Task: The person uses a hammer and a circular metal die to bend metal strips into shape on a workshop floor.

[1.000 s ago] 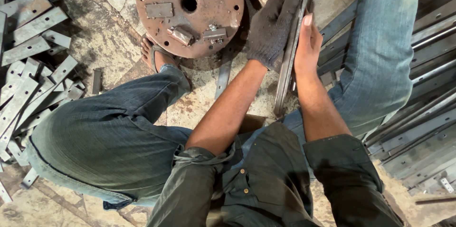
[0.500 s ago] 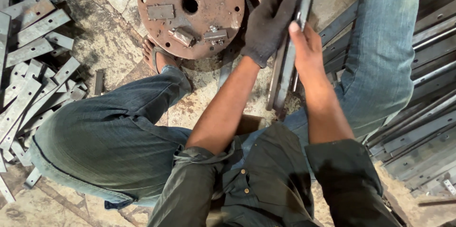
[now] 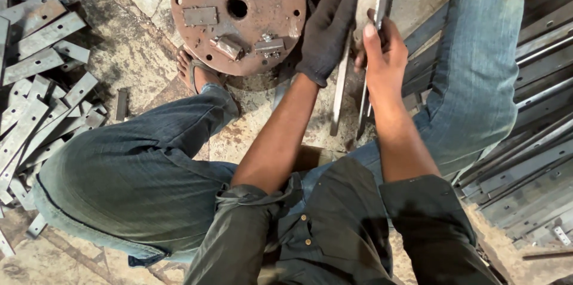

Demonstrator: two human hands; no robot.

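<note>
Two flat steel strips held on end between the knees

One flat steel strip (image 3: 341, 76) is clasped in the gloved left hand (image 3: 327, 35), the grip closed around its upper part; a second strip (image 3: 369, 82) is pinched by the bare right hand (image 3: 385, 61), thumb pressed along it. Both are kept upright and just beside each other, seemingly for alignment, beside a rusty round plate (image 3: 239, 13) on the floor (image 3: 119, 52)
</note>
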